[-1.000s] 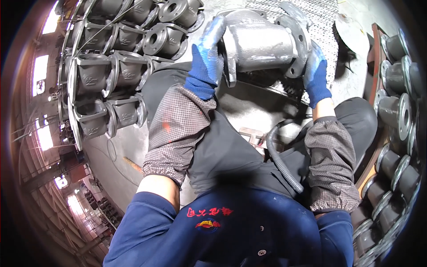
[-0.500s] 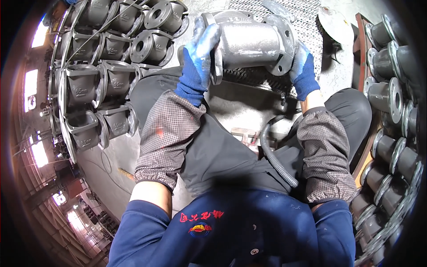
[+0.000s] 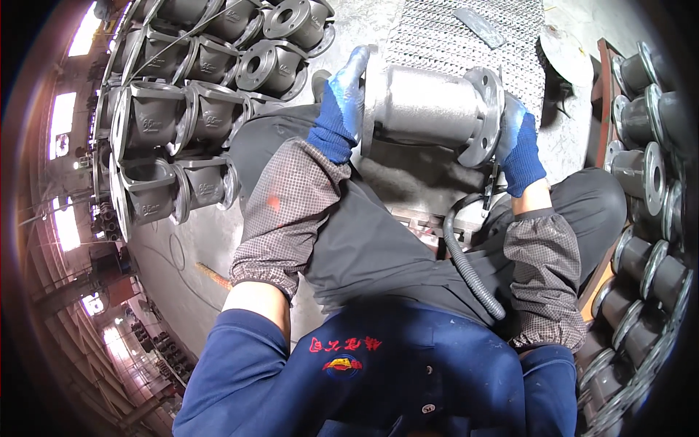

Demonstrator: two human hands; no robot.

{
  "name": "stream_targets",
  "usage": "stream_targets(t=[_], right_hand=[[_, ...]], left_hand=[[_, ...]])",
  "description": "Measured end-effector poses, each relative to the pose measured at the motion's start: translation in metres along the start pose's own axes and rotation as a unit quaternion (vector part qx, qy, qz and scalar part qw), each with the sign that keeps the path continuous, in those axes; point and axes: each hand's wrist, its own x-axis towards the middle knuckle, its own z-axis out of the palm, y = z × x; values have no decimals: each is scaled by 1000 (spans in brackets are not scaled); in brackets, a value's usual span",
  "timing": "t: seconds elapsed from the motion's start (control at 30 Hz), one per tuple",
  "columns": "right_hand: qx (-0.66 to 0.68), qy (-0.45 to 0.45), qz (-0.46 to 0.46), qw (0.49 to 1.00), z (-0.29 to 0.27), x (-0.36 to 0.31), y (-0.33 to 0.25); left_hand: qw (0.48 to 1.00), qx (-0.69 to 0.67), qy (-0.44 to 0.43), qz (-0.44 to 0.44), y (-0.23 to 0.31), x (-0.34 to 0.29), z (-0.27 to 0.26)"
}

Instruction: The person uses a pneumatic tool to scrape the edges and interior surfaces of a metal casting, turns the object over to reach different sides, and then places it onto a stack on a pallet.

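Note:
A grey cast-metal valve body [image 3: 431, 105], barrel-shaped with a flange at each end, lies crosswise between my hands. My left hand [image 3: 346, 98], in a blue knitted glove with a paler coated palm, grips its left flange from outside. Around the rim of the round, bolt-holed right flange closes my right hand [image 3: 515, 138], gloved alike; most of its fingers are behind the metal. Beneath and beyond the casting is a patterned metal mat [image 3: 415, 44]. Whether the casting touches it I cannot tell.
Similar grey castings [image 3: 149, 116] stand stacked at the left, and more flanged ones [image 3: 637, 175] line the right beside a reddish rail [image 3: 603, 109]. A flat grey strip [image 3: 480, 28] rests on the mat. A corrugated hose [image 3: 466, 255] curves between my legs. A pale round disc [image 3: 566, 54] stands at far right.
The valve body has come nearer to me and rolled about its length; the raised part on its far side is now out of sight. Both hands have kept their grip.

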Motion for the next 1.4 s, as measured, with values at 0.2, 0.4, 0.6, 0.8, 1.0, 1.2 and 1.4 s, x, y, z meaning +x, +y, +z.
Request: stream_targets(t=[0.2, 0.4, 0.6, 0.8, 1.0, 1.2, 1.4], right_hand=[[-439, 0, -283, 853, -11, -4, -1], [-228, -3, -129, 965, -30, -7, 42], [128, 18, 9, 992, -16, -15, 41], [-63, 5, -142, 988, -15, -5, 39], [-476, -21, -178, 861, -11, -26, -14], [-420, -27, -213, 882, -48, 16, 9], [-510, -44, -250, 822, -30, 34, -27]], left_hand=[[998, -57, 13, -13, 4, -2, 17], [779, 438, -93, 439, -6, 1, -8], [737, 481, -162, 445, -13, -12, -18], [764, 465, -148, 422, -11, -7, -20], [811, 415, -118, 396, -2, 1, -23], [829, 360, -117, 413, -12, 21, -20], [996, 71, -30, 37, 17, 19, 25]])
